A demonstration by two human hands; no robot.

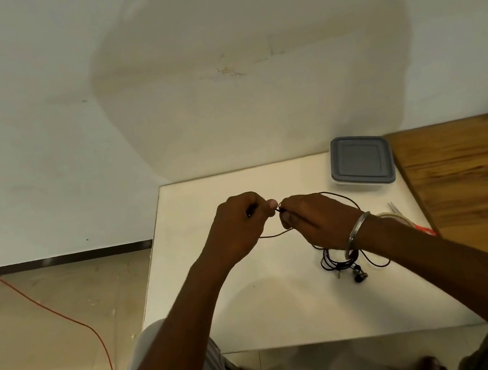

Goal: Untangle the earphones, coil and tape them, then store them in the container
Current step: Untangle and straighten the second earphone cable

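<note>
The left hand (239, 224) is closing its fingers around a short stretch of the earphones (341, 260) cord, thumb tip showing at the pinch, and the right hand (309, 222) is pinching the same cord just beside it, so the two hands are almost touching above the middle of the desk (225, 315). Between them the cord is running roughly left to right. From the right hand one loop is sagging back under both hands and another is arching out past the right wrist, over a bangle (355, 231), then dropping to the tangled bundle lying on the desk just under that wrist, on the near right side of the hands. The earbuds and plug seem to be sitting at the near edge of that bundle. So the knot is lying toward the person's right and nearer to the body, and the right hand is the closer one to it; feeding slack will likely mean drawing the cord leftward, away from the bundle. The container (360, 161), lid on, is sitting at the far right corner of the desk, well apart from the hands. What looks like a tape roll (396, 218) is lying partly hidden behind the right forearm, too covered to be sure of
</note>
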